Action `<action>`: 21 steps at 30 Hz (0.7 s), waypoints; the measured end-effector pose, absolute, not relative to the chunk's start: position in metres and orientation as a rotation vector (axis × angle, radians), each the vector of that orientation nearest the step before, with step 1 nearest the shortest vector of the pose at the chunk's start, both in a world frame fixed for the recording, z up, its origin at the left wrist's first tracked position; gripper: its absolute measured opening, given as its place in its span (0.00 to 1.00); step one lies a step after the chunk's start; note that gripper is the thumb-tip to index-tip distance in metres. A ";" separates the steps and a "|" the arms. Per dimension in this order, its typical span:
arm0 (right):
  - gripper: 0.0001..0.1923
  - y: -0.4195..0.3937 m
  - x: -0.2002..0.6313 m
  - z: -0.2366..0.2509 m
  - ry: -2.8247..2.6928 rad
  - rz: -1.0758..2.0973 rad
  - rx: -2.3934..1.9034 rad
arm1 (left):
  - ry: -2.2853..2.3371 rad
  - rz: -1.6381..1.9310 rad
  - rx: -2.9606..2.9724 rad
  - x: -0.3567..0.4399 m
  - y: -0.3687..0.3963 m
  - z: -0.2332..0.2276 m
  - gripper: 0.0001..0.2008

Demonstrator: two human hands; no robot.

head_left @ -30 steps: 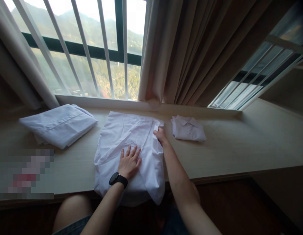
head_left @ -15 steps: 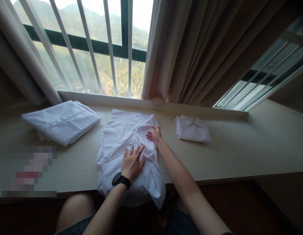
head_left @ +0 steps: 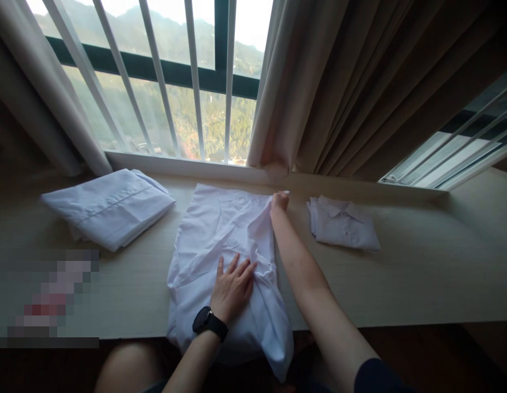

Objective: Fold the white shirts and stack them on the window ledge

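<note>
A white garment (head_left: 212,245), wrinkled and partly folded, lies in front of me; its near end hangs over the table edge. My left hand (head_left: 233,286) rests flat on its middle, fingers spread, with a black watch (head_left: 208,322) on the wrist. At the garment's far right corner, my right hand (head_left: 280,201) is closed, pinching the cloth, and a small tip of fabric shows beyond the fingers. Creases run from that corner towards my left hand.
A folded white cloth stack (head_left: 114,204) lies to the left. On the right sits a small folded shirt (head_left: 344,222) with a collar. The pale table (head_left: 401,278) runs along a barred window (head_left: 175,98) with curtains (head_left: 339,98). A blurred patch covers something at the lower left.
My right hand has moved away from me and to the right, from lying open on the garment to gripping its far corner. My left hand stays flat on the cloth. The view has shifted slightly.
</note>
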State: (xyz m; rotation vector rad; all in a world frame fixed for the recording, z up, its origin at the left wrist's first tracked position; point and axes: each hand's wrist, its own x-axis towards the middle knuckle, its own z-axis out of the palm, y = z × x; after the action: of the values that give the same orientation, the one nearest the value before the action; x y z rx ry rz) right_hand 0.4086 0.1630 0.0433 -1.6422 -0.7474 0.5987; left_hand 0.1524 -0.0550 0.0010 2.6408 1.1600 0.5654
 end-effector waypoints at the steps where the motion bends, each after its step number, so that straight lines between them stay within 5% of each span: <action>1: 0.24 0.170 0.405 0.049 -0.790 0.621 -1.591 | 1.162 0.566 2.640 0.152 -0.055 0.001 0.22; 6: 0.24 0.138 0.398 0.065 -0.972 0.692 -1.292 | 1.176 0.600 2.617 0.152 -0.055 -0.002 0.24; 9: 0.16 0.038 0.397 0.050 -1.038 0.702 -1.430 | 1.194 0.631 2.582 0.152 -0.055 -0.006 0.28; 16: 0.19 -0.256 0.325 -0.031 -0.661 0.690 -1.710 | 1.220 0.592 2.583 0.154 -0.058 -0.004 0.30; 21: 0.30 -0.306 0.290 -0.052 -0.561 0.907 -1.506 | 1.204 0.580 2.677 0.155 -0.064 0.002 0.28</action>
State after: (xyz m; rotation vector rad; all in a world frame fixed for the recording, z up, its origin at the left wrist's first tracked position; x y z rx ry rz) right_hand 0.2899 -0.3059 -0.0525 -1.5060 -0.5612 0.9074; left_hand 0.1548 -0.0642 0.0018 2.6772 1.2036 0.5796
